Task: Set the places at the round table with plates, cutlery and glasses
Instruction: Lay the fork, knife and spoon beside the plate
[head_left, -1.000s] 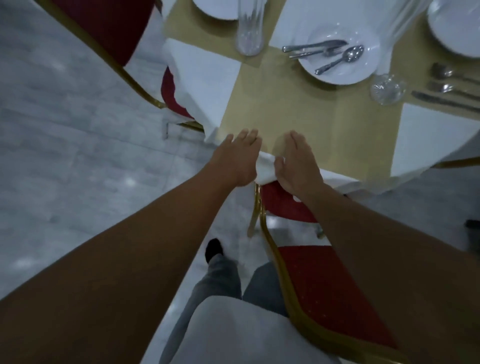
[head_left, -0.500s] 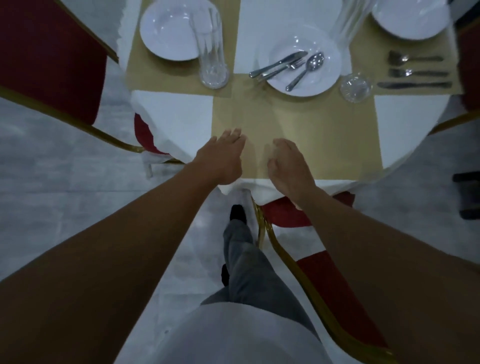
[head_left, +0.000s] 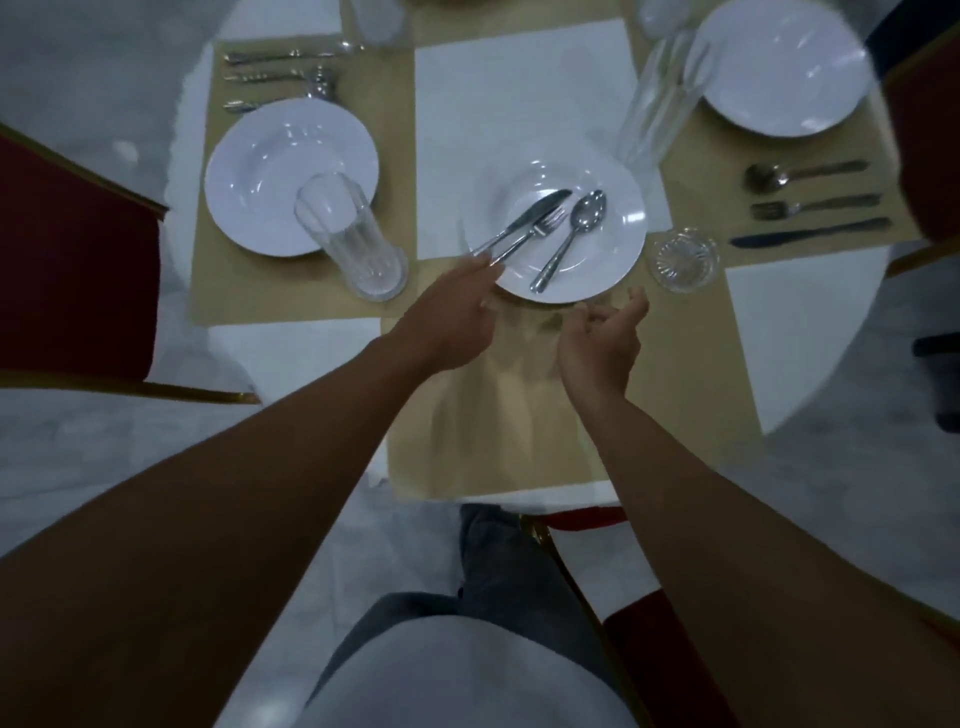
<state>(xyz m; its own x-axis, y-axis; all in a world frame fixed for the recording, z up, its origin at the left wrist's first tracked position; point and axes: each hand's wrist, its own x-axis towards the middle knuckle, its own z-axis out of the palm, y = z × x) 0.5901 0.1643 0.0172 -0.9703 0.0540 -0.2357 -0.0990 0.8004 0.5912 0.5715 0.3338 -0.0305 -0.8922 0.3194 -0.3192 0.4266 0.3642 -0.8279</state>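
Observation:
A white plate (head_left: 615, 244) sits at the middle of the round table (head_left: 810, 338), with a knife (head_left: 535, 213), a fork (head_left: 545, 224) and a spoon (head_left: 571, 234) lying in it. My left hand (head_left: 447, 322) reaches to the plate's near-left rim, and its fingertips pinch the ends of the knife and fork handles. My right hand (head_left: 602, 338) hovers just below the plate's near rim, fingers loosely curled and apart, holding nothing. A bare beige placemat (head_left: 493, 426) lies under both hands. A short glass (head_left: 685, 257) stands right of the plate.
The left place has a plate (head_left: 260, 156), a tall glass (head_left: 353, 239) and cutlery (head_left: 280, 78). The right place has a plate (head_left: 784, 67), a spoon, fork and knife (head_left: 815, 205), and a tall glass (head_left: 660, 98). Red chairs stand at left (head_left: 67, 260), right (head_left: 930, 156) and near (head_left: 571, 540).
Both hands left the table's near edge and moved forward over the placemat to the centre plate. My left hand has reached the knife and fork handles. The view moved closer over the table.

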